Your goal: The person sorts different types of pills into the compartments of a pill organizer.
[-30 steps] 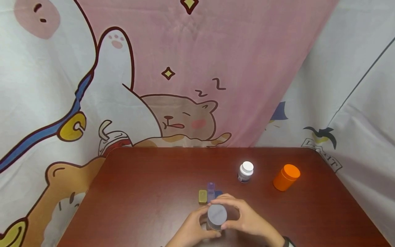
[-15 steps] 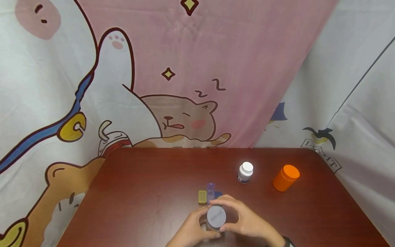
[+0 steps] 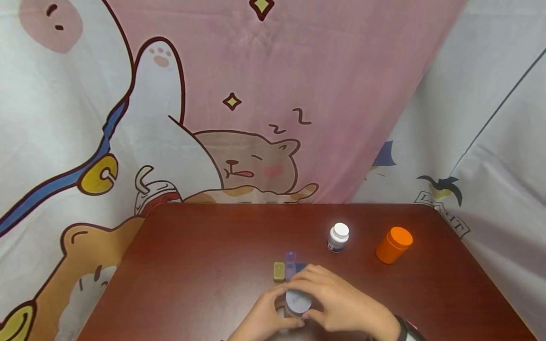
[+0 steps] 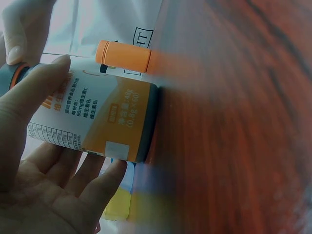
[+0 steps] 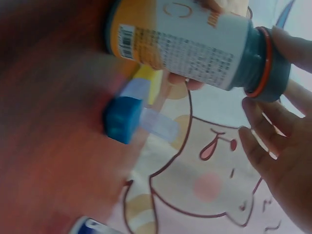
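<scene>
A vitamin bottle (image 4: 97, 112) with a white and orange label stands upright near the table's front, its grey cap (image 3: 298, 301) facing up. My left hand (image 3: 265, 316) grips the body, thumb on one side and fingers round the other. My right hand (image 3: 341, 303) holds the cap between thumb and fingers from above, hiding part of it in the head view. An orange ring shows at the cap's lower edge (image 5: 266, 63). Just beyond the hands lies a small pill box with a yellow compartment (image 3: 279, 272), a purple one (image 3: 290, 271) with its lid raised, and a blue one (image 5: 123, 119), partly hidden in the head view.
Farther back on the dark red-brown table (image 3: 204, 246) stands a white bottle (image 3: 338, 237). To its right is an orange bottle (image 3: 394, 245). A cartoon-printed curtain (image 3: 341, 94) hangs behind the table.
My right hand has turned over the cap, its back now covering more of it and its wrist showing more. My left hand and the bottle stay nearly where they were.
</scene>
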### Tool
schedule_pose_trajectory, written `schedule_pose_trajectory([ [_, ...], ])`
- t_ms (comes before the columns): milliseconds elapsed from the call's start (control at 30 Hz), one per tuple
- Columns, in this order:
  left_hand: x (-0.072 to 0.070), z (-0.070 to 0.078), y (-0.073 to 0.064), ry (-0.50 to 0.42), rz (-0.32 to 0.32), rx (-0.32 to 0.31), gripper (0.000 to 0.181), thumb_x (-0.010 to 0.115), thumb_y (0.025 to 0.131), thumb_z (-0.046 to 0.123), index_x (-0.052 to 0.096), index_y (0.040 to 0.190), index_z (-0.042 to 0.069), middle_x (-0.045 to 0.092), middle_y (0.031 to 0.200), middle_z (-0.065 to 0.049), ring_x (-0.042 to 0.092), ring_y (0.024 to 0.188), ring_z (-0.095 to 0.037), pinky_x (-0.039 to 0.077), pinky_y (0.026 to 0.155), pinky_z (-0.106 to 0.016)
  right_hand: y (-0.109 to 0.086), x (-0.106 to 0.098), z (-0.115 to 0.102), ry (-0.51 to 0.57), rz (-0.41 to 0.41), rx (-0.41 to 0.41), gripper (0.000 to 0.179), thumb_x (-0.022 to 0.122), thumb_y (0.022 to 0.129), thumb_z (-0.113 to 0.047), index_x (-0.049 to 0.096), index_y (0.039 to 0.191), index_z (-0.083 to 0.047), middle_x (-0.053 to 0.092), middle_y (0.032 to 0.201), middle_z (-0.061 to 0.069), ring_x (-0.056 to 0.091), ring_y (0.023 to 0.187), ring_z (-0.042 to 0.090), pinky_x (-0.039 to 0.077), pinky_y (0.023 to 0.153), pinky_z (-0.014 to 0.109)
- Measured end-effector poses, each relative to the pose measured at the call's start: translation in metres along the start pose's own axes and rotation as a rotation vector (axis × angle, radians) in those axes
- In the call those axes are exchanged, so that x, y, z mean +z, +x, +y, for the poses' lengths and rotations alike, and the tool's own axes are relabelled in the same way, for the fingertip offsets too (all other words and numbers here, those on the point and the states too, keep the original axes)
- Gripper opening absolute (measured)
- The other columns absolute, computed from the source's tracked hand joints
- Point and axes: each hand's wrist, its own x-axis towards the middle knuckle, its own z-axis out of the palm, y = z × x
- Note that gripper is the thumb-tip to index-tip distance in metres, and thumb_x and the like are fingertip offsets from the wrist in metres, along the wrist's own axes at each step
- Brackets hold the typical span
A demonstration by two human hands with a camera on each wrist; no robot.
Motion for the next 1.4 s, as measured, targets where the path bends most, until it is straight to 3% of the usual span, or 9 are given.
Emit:
schedule_pose_trajectory([
  [167,0.000,0.000,-0.001,-0.014,-0.001,0.012,0.065,0.088,0.082,0.016,0.062,0.141,0.016,0.063,0.139,0.000,0.063,0.123,-0.017,0.048,0.104,-0.027,0.006,-0.004,-0.005,-0.134,0.010,-0.076,0.065,0.091,0.071,-0.017,0.067,0.132,-0.021,0.062,0.125,-0.014,0.055,0.110,0.008,0.049,0.097,0.030],
  [367,0.001,0.000,-0.001,-0.029,-0.006,0.021,0.065,0.088,0.083,0.016,0.061,0.141,0.015,0.063,0.140,-0.001,0.063,0.123,-0.017,0.048,0.103,-0.026,0.007,-0.004,-0.007,-0.184,0.013,-0.088,0.064,0.091,0.068,-0.016,0.068,0.127,-0.019,0.062,0.123,-0.014,0.055,0.107,0.008,0.049,0.097,0.029],
  [733,0.002,-0.005,0.000,-0.007,-0.002,0.071,0.062,0.089,0.081,0.014,0.063,0.138,0.010,0.067,0.133,-0.001,0.064,0.119,-0.013,0.048,0.103,-0.026,-0.001,-0.011,-0.008,-0.129,0.007,-0.011,0.068,0.090,0.073,-0.017,0.063,0.135,-0.022,0.059,0.131,-0.016,0.056,0.115,0.008,0.051,0.100,0.038],
  [833,0.002,-0.004,0.000,-0.003,0.000,0.073,0.063,0.089,0.081,0.013,0.064,0.138,0.011,0.067,0.133,-0.002,0.064,0.119,-0.014,0.048,0.103,-0.027,-0.012,-0.017,-0.007,-0.099,-0.014,0.064,0.067,0.088,0.078,-0.020,0.060,0.138,-0.029,0.057,0.132,-0.019,0.055,0.116,0.008,0.052,0.101,0.042],
  [1033,0.003,-0.002,0.000,-0.036,0.006,0.044,0.064,0.089,0.079,0.009,0.063,0.138,0.009,0.063,0.136,-0.006,0.064,0.122,-0.019,0.049,0.103,-0.025,-0.043,-0.027,-0.005,0.081,-0.123,0.356,0.056,0.081,0.090,-0.030,0.057,0.136,-0.049,0.053,0.133,-0.024,0.054,0.114,0.007,0.055,0.098,0.042],
  [1233,0.002,0.000,-0.001,-0.007,0.034,0.041,0.065,0.091,0.077,0.010,0.064,0.136,0.007,0.064,0.134,-0.009,0.065,0.120,-0.020,0.049,0.103,-0.026,-0.074,-0.021,0.012,0.092,-0.053,0.447,0.053,0.084,0.086,-0.026,0.056,0.129,-0.038,0.055,0.124,-0.020,0.056,0.108,0.007,0.056,0.094,0.033],
  [1333,0.002,0.001,-0.001,-0.001,0.037,0.041,0.065,0.091,0.077,0.011,0.064,0.135,0.007,0.064,0.134,-0.010,0.065,0.120,-0.019,0.049,0.103,-0.026,-0.090,-0.018,0.022,0.167,-0.091,0.525,0.047,0.081,0.090,-0.030,0.058,0.131,-0.034,0.055,0.124,-0.019,0.055,0.106,0.005,0.055,0.093,0.032],
  [1400,0.002,0.001,-0.001,-0.002,0.036,0.045,0.064,0.091,0.077,0.011,0.064,0.135,0.006,0.064,0.134,-0.011,0.064,0.120,-0.020,0.049,0.103,-0.026,-0.102,-0.013,0.030,0.171,-0.072,0.502,0.045,0.081,0.090,-0.028,0.061,0.130,-0.032,0.055,0.124,-0.015,0.055,0.106,0.006,0.056,0.090,0.030],
])
